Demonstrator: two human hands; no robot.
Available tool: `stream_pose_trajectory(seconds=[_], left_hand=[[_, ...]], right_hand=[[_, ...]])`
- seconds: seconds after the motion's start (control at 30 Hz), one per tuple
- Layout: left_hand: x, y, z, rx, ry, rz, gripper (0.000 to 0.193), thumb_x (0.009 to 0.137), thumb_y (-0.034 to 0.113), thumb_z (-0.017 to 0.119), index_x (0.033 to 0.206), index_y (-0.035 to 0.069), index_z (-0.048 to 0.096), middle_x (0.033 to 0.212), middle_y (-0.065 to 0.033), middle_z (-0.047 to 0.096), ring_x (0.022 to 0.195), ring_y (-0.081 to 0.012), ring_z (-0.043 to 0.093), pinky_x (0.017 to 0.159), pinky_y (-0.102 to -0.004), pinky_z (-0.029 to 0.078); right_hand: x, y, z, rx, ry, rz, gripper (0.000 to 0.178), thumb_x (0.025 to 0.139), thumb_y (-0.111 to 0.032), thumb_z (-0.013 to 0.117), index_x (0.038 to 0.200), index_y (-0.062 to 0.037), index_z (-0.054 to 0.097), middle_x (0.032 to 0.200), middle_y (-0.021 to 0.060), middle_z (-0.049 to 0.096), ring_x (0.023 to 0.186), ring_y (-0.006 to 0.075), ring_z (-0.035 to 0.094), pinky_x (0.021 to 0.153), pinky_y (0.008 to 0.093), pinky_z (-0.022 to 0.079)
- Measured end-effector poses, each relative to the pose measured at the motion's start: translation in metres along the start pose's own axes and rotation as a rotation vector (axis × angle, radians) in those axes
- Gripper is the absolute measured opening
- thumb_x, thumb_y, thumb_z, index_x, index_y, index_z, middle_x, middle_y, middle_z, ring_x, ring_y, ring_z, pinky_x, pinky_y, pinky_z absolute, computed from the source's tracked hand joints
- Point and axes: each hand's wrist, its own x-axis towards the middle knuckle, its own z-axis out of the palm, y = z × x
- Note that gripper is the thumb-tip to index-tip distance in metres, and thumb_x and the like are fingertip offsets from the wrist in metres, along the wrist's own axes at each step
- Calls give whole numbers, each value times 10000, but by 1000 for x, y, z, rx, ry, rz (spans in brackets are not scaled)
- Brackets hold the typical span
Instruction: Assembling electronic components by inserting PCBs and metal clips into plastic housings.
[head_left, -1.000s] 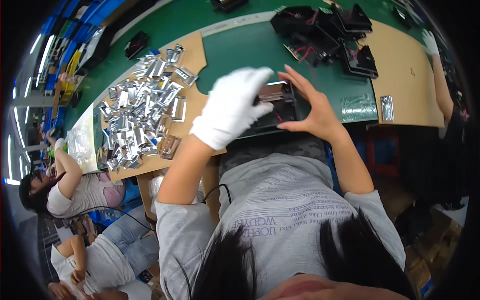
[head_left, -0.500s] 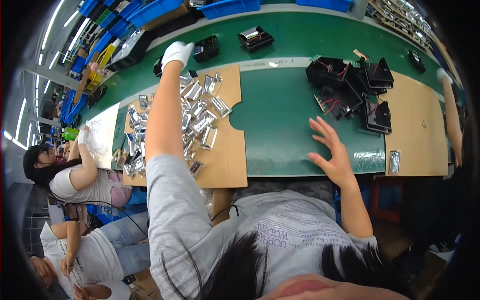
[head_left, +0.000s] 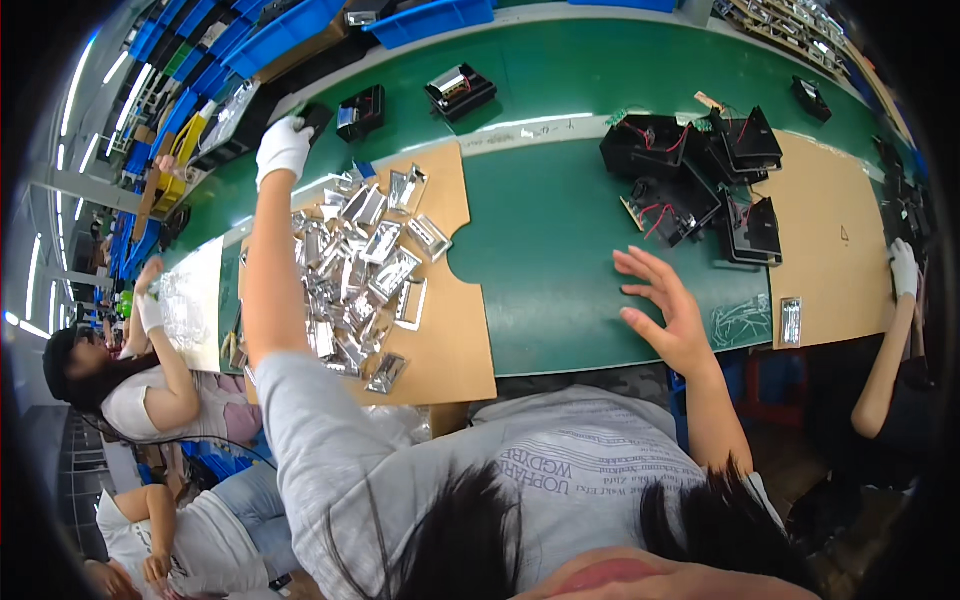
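My left hand [head_left: 285,152], in a white glove, reaches out to the far left at the green belt. Its fingers are closed on a black plastic housing [head_left: 317,118], partly hidden by the glove. Beneath that arm, many silvery rectangular frames [head_left: 385,240] lie heaped on a cardboard sheet [head_left: 465,345]. My bare right hand [head_left: 668,318] hovers above the green tabletop, fingers apart and nothing in them. Farther off from it, several black housings [head_left: 675,205] with red wires are piled up.
On the belt stand a black housing with a blue part [head_left: 360,112], another with a silvery part [head_left: 460,92], and a small black piece [head_left: 811,98]. One silvery frame [head_left: 790,321] lies on the right cardboard [head_left: 840,270]. Co-workers sit at left; a gloved hand [head_left: 903,268] shows at right.
My left hand has moved left and closed on the black housing. The housings on the belt have shifted left. My right hand stays nearly still. The co-worker's gloved hand at right has come nearer.
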Motion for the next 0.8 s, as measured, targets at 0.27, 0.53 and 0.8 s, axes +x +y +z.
stream_pose_trajectory(seconds=[0.27, 0.53, 0.8], left_hand=[[-285, 147, -54, -221, -94, 944, 251, 775, 98, 655, 1021, 130, 695, 1011, -26, 698, 928, -243, 635, 842, -361, 493], [-365, 191, 9, -383, 69, 888, 241, 787, 166, 704, 1026, 138, 690, 972, 2, 673, 912, -210, 620, 890, -357, 471], [-391, 208, 20, -395, 123, 812, 196, 773, 201, 776, 930, 129, 683, 945, 2, 647, 957, -207, 615, 953, -377, 467]], right_hand=[[6, 2, 0, -53, 23, 35, 547, 897, 29, 658, 1431, -7, 543, 1402, 139, 620, 1228, 238, 614, 1022, 341, 499], [11, -4, -2, -261, 13, -88, 393, 897, 34, 654, 1276, -68, 684, 1270, 82, 661, 1119, 214, 633, 968, 306, 504], [56, -45, -6, -1304, -247, -606, 259, 839, -33, 712, 1071, -138, 763, 1072, 27, 673, 979, 202, 626, 875, 320, 513]])
